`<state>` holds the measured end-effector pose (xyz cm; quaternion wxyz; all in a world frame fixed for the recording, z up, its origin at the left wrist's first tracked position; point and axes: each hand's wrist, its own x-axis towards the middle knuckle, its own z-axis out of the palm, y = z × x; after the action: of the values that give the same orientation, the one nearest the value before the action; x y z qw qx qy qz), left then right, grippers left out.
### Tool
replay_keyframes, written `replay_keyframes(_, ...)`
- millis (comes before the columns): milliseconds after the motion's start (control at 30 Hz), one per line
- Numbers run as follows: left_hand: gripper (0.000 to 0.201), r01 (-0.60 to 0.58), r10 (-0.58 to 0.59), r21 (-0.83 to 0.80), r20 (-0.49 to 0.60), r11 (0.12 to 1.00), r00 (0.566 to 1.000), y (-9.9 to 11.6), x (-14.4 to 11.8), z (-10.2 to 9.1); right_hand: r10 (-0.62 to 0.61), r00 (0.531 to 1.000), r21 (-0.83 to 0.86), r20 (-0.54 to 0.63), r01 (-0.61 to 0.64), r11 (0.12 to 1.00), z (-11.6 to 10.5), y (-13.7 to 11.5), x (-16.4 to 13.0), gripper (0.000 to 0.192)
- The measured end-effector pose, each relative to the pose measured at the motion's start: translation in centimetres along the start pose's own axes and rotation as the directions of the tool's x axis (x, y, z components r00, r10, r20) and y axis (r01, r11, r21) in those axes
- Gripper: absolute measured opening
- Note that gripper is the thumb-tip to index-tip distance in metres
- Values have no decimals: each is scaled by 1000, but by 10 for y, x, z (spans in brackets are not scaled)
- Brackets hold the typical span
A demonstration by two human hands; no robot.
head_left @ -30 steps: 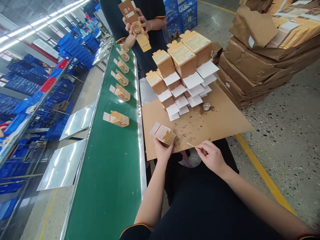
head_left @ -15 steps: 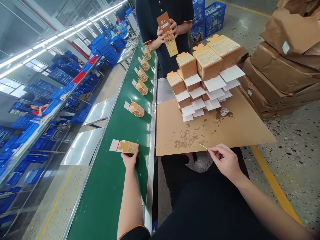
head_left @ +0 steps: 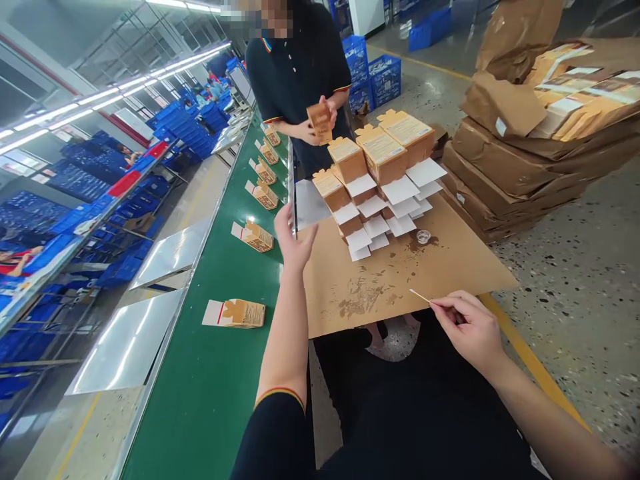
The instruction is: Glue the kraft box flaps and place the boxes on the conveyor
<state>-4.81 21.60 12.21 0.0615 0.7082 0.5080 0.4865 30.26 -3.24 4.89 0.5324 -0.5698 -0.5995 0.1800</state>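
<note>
- Head view: my left hand [head_left: 291, 239] is empty, fingers spread, raised over the conveyor belt's [head_left: 220, 373] edge toward the stacked cartons [head_left: 373, 180] on the cardboard sheet [head_left: 450, 267].
- My right hand [head_left: 470, 330] pinches a thin stick [head_left: 420, 297], tip above the sheet's near edge.
- I'd take a front bottom carton, by its body rather than its white flap, so the tiers don't topple.
- I'd keep the stick clear of the small glass dish [head_left: 423, 236].

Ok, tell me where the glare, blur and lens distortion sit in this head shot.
Head view: glare streaks off the steel plates beside the green conveyor belt and off the ceiling light strips; the wide lens bows the belt and lights toward the edges; the co-worker's face is pixelated; the left hand looks slightly soft, the right hand and thin stick sharp.
</note>
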Motion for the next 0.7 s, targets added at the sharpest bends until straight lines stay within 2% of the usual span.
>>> replay_keyframes(67,95,-76,73,10,160,997,984,-6,49,33,-33,999,4,-13,33,999,0,-7,2,26)
replay_keyframes(133,96,-89,82,15,266,996,961,-14,78,60,-66,997,0,-39,66,998,-1,-12,2,22)
replay_keyframes(233,75,-79,78,-8,322,997,944,-24,85,78,-96,991,-26,-88,94,995,-8,-16,1,17)
replay_keyframes(300,64,-99,103,-31,280,995,954,-26,71,69,-102,989,-61,-111,95,994,-14,-13,2,16)
replay_keyframes(400,66,-139,138,-9,166,990,976,-18,25,30,-93,989,-133,-111,78,988,-23,1,13,19)
replay_keyframes(500,72,-142,139,44,74,989,988,1,-49,-18,-84,995,-241,-58,68,968,-29,26,44,21)
replay_keyframes(533,73,-141,137,55,73,989,988,7,-78,-30,-85,996,-287,-32,72,955,-30,36,58,22)
replay_keyframes(600,74,-94,83,82,131,992,988,20,-137,-45,-81,996,-379,35,88,921,-27,55,91,22)
replay_keyframes(700,66,-7,-23,128,229,992,973,34,-211,-44,-64,978,-470,197,152,869,-18,82,137,22)
